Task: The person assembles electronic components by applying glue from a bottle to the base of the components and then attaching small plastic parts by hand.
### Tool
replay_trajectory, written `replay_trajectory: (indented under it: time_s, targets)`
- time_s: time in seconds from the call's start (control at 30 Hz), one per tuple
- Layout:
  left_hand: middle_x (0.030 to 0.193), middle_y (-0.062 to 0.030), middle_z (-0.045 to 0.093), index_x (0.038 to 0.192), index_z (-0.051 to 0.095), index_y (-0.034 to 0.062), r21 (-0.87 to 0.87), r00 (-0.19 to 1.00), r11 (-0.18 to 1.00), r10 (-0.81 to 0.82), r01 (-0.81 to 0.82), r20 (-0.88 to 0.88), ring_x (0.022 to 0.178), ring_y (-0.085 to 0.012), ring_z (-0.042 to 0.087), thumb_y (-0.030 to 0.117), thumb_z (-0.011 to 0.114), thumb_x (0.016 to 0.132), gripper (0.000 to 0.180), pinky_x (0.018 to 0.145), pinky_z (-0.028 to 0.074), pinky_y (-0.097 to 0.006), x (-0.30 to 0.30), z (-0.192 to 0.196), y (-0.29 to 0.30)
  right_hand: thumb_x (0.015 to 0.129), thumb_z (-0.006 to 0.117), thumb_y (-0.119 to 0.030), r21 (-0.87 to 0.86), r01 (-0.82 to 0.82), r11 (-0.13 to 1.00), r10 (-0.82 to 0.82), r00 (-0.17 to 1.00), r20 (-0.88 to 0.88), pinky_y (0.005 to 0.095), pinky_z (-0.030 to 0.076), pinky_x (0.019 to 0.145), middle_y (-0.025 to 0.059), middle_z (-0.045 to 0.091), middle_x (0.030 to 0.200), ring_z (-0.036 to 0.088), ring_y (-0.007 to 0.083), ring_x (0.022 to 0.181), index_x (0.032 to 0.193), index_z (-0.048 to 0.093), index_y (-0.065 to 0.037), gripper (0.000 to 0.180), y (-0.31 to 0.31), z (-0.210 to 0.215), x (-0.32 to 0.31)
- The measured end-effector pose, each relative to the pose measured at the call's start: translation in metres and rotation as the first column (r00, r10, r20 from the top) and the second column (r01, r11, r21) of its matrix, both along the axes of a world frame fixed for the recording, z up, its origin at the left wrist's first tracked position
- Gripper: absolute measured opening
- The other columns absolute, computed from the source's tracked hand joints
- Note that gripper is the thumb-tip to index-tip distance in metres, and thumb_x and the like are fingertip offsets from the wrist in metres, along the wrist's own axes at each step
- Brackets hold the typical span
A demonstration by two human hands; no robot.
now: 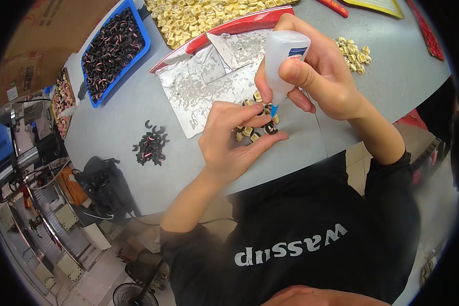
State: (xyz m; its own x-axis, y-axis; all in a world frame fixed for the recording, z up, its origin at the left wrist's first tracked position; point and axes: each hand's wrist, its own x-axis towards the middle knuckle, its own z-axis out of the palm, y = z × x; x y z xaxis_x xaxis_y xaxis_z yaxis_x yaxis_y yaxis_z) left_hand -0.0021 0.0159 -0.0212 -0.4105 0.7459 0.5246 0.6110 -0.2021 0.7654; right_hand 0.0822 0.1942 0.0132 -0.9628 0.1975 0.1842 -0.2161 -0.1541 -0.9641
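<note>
My left hand (pixel 224 135) pinches a small black-and-cream piece (pixel 271 128) at the grey table (pixel 122 122), beside similar loose pieces (pixel 247 131). My right hand (pixel 326 76) grips a white squeeze bottle (pixel 277 58), blue tip (pixel 274 110) down near that piece. Leftward lie black curved pieces (pixel 150 147); beyond, a white sheet (pixel 188 107), then a heap of cream pieces (pixel 199 20).

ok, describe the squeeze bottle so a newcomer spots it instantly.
Start at the grey table, then the right hand above it. It grips a translucent squeeze bottle, nozzle down. Its blue tip sets it apart from the cream-and-black pieces beneath.
</note>
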Motion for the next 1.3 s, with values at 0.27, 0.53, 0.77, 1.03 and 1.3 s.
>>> replay_trajectory:
  time_s: [0.27, 0.53, 0.77, 1.03, 1.3]
  targets:
    - [0.083, -0.0069, 0.068, 0.106, 0.057, 0.0025, -0.002, 1.0, 1.0, 0.001, -0.001, 0.018, 0.076, -0.0156, 0.058, 0.008, 0.087, 0.058, 0.057, 0.061, 0.048, -0.025, 0.0023, -0.0017, -0.0004, 0.092, 0.054, -0.043, 0.005, 0.014, 1.0, -0.014, 1.0, -0.006, 0.015, 0.029, 0.036, 0.0099, 0.062, 0.074, 0.038, 0.0024, 0.042, 0.095, 0.039, -0.007, 0.04, 0.0005, 0.0007, 0.0003]
    - [0.081, -0.0062, 0.068, 0.105, 0.057, 0.0024, 0.011, 1.0, 1.0, 0.014, -0.015, 0.028, 0.076, -0.0153, 0.058, 0.009, 0.087, 0.057, 0.057, 0.061, 0.047, -0.025, 0.002, -0.0029, 0.0, 0.092, 0.055, -0.043, 0.001, 0.012, 1.0, -0.012, 1.0, -0.005, 0.015, 0.028, 0.037, 0.0101, 0.062, 0.074, 0.038, 0.002, 0.042, 0.095, 0.039, -0.006, 0.04, 0.0011, 0.0001, -0.0003]
    - [0.079, -0.0058, 0.068, 0.106, 0.057, 0.0023, 0.0, 1.0, 1.0, 0.008, -0.008, -0.012, 0.075, -0.015, 0.057, 0.009, 0.087, 0.057, 0.057, 0.061, 0.047, -0.025, 0.0012, 0.0005, 0.0013, 0.092, 0.054, -0.044, 0.008, 0.008, 1.0, -0.008, 1.0, -0.018, 0.0145, 0.029, 0.037, 0.0096, 0.062, 0.074, 0.038, 0.0017, 0.041, 0.095, 0.039, -0.007, 0.04, 0.0005, -0.0004, 0.0005]
    - [0.078, -0.0054, 0.068, 0.106, 0.058, 0.0031, -0.001, 1.0, 1.0, 0.004, -0.004, -0.016, 0.073, -0.0144, 0.056, 0.009, 0.088, 0.056, 0.058, 0.061, 0.045, -0.024, 0.001, -0.0002, 0.0017, 0.093, 0.053, -0.041, 0.01, 0.001, 1.0, -0.001, 0.999, -0.038, 0.0141, 0.029, 0.037, 0.0085, 0.061, 0.075, 0.038, 0.0018, 0.042, 0.096, 0.039, -0.007, 0.037, -0.0013, -0.0001, -0.0002]
    - [0.079, -0.0053, 0.067, 0.106, 0.057, 0.0036, 0.0, 1.0, 1.0, 0.024, -0.024, -0.014, 0.073, -0.0142, 0.056, 0.011, 0.088, 0.055, 0.059, 0.061, 0.044, -0.024, 0.0026, -0.0015, 0.0017, 0.093, 0.054, -0.037, -0.032, -0.009, 0.999, 0.007, 0.999, -0.043, 0.0146, 0.028, 0.037, 0.0089, 0.061, 0.074, 0.038, 0.0023, 0.042, 0.096, 0.039, -0.006, 0.035, -0.0018, 0.0014, -0.0002]
